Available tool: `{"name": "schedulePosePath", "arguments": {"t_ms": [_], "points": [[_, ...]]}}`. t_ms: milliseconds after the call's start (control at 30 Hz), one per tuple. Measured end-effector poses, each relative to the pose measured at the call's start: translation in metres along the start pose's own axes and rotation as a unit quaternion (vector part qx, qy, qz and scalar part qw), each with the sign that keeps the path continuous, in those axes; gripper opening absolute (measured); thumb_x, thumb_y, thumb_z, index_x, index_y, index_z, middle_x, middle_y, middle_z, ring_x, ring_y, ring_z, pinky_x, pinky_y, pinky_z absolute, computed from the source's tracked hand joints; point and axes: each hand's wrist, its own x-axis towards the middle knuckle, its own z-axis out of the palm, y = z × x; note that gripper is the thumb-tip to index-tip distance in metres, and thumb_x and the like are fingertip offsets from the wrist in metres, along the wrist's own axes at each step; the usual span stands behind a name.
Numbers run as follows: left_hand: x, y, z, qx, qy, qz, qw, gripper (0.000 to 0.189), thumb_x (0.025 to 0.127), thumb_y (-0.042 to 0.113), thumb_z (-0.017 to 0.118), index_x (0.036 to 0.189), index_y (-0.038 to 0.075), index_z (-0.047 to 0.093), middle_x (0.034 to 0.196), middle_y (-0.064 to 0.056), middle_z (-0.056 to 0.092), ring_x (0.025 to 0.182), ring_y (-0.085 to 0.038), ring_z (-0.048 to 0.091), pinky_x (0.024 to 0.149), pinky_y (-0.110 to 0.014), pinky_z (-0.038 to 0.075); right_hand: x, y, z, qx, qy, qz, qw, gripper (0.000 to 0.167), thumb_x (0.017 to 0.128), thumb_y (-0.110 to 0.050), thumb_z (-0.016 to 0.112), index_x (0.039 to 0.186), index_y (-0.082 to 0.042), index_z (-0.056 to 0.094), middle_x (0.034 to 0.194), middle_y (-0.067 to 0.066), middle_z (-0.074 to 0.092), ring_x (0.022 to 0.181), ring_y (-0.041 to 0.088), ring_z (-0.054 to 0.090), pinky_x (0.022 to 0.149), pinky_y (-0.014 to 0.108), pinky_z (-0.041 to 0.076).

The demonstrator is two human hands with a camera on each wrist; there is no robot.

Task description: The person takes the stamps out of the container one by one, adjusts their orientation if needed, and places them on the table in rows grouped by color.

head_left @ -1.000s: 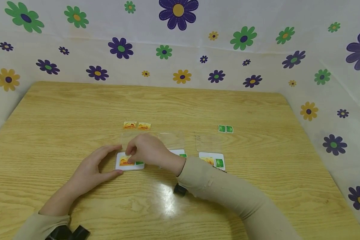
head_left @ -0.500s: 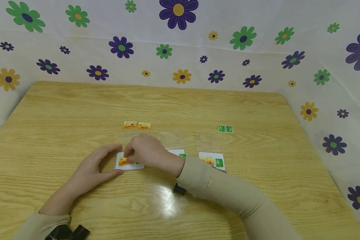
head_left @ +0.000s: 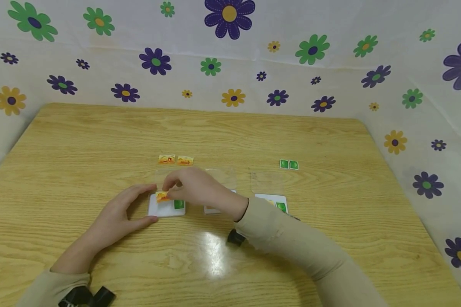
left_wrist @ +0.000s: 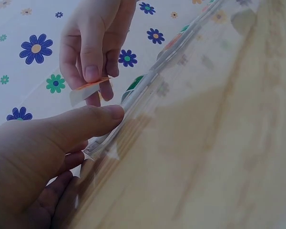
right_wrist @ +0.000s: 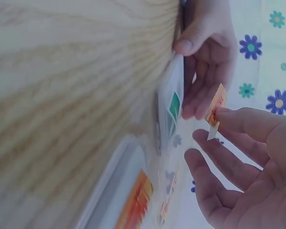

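Observation:
My right hand (head_left: 196, 187) pinches an orange stamp (head_left: 161, 196) between thumb and fingers. That stamp is held tilted, just above the leftmost clear plastic case (head_left: 165, 210). The case's see-through lid lies open behind it, and its white inside carries a green stamp (head_left: 179, 204) at the right. My left hand (head_left: 115, 219) holds the case's left end, thumb on the near edge and fingers at the far edge. In the right wrist view the orange stamp (right_wrist: 215, 105) shows a toothed edge, with a pale strip hanging below.
Two more open cases stand to the right; the middle one is mostly hidden by my right wrist, while the right case (head_left: 269, 198) shows a green stamp (head_left: 281, 207). Behind them lie two orange stamps (head_left: 167, 159) and two green stamps (head_left: 289, 164) on the wooden table (head_left: 330, 179).
My right hand has lifted the orange stamp off the case's white surface and moved slightly up and right, baring the white and the green stamp. My left hand has stayed put.

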Motion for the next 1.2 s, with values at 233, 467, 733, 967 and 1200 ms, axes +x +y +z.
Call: {"name": "schedulePosePath", "arguments": {"t_ms": [233,467,733,967,1200], "points": [[0.002,0.004,-0.003,-0.010,0.002,0.006,0.9999,0.069,0.074,0.021,0.083,0.134,0.011,0.051,0.129,0.000,0.056,0.122,-0.021,0.047,0.102,-0.010,0.023,-0.002,0.008,-0.017,0.114,0.003,0.006,0.9935,0.010,0.089,-0.011,0.068,0.098,-0.011,0.067,0.099,-0.001,0.066,0.093,0.014,0.063,0.076,0.016,0.049],[0.002,0.005,-0.004,-0.011,0.003,0.015,0.9998,0.067,0.075,0.021,0.083,0.134,0.009,0.052,0.129,-0.003,0.056,0.122,-0.025,0.048,0.102,-0.009,0.022,-0.002,0.021,-0.032,0.189,0.029,0.041,0.9807,0.017,0.086,-0.009,0.071,0.102,-0.009,0.066,0.100,0.000,0.063,0.095,0.016,0.061,0.077,0.021,0.051],[0.001,0.004,-0.004,0.000,0.002,0.006,1.0000,0.068,0.075,0.024,0.082,0.134,0.010,0.052,0.128,-0.002,0.057,0.121,-0.024,0.048,0.102,-0.009,0.022,0.000,0.040,-0.045,0.180,0.072,0.072,0.9784,0.017,0.086,-0.010,0.072,0.102,-0.011,0.066,0.104,0.000,0.062,0.099,0.015,0.056,0.075,0.026,0.050],[0.001,0.001,-0.002,0.006,0.004,0.017,0.9998,0.069,0.075,0.022,0.083,0.134,0.009,0.052,0.128,-0.003,0.057,0.121,-0.024,0.049,0.102,-0.010,0.023,0.003,0.059,-0.049,0.175,0.103,0.085,0.9755,0.013,0.087,-0.009,0.070,0.099,-0.009,0.067,0.102,0.001,0.064,0.099,0.016,0.056,0.075,0.028,0.049],[0.001,0.000,-0.001,0.010,0.005,0.017,0.9998,0.068,0.075,0.023,0.083,0.134,0.009,0.052,0.129,-0.004,0.056,0.121,-0.026,0.048,0.102,-0.011,0.023,0.005,0.070,-0.054,0.149,0.116,0.118,0.9750,0.012,0.087,-0.011,0.070,0.098,-0.009,0.070,0.098,0.001,0.064,0.096,0.017,0.055,0.077,0.029,0.046]]}}
